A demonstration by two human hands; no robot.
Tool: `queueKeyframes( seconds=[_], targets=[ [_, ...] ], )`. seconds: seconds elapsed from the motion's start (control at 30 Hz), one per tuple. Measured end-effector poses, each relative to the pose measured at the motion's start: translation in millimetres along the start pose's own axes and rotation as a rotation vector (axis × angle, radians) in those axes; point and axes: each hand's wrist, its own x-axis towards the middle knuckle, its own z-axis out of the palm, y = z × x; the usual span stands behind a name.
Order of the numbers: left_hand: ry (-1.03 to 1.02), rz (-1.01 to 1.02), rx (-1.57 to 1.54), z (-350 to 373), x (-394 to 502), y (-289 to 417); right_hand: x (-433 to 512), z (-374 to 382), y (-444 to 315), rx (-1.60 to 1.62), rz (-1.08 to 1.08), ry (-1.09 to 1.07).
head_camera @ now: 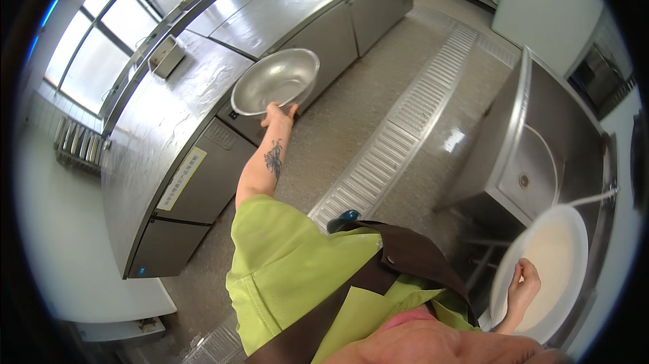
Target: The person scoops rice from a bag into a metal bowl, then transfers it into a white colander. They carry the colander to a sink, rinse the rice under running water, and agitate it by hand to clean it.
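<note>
A stainless steel bowl (pixel 276 80) hangs tilted beside the edge of a steel counter. My left hand (pixel 280 113) grips its near rim, arm stretched out; the visible inside of the bowl looks bare. At the lower right, a large round white tub (pixel 578 242) contains a pale, off-white mass (pixel 552 262), too indistinct to name. Over that mass is my right hand (pixel 526 283), fingers curled towards the thumb. Whether it touches the contents or pinches anything small cannot be made out.
The steel counter (pixel 223 67) with cabinet doors runs along the left, bearing a small metal container (pixel 167 57). A floor drain grating (pixel 385 146) crosses the floor. To the right stands a deep steel sink (pixel 537 156) with a pale hose (pixel 550 156); a white door (pixel 547 4) is beyond.
</note>
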Motion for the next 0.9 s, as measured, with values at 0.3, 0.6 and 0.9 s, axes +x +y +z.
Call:
queueKeyframes(
  seconds=[0.3, 0.6, 0.9],
  targets=[
    [0.294, 0.109, -0.317, 2, 233, 166, 88, 114, -167, 0.075, -0.167, -0.174],
    [-0.036, 0.906, 1.137, -50, 364, 194, 119, 138, -252, 0.021, -0.182, -0.294],
    [-0.405, 0.280, 0.718, -7, 360, 92, 62, 109, -221, -0.050, 0.014, -0.247]
  ],
)
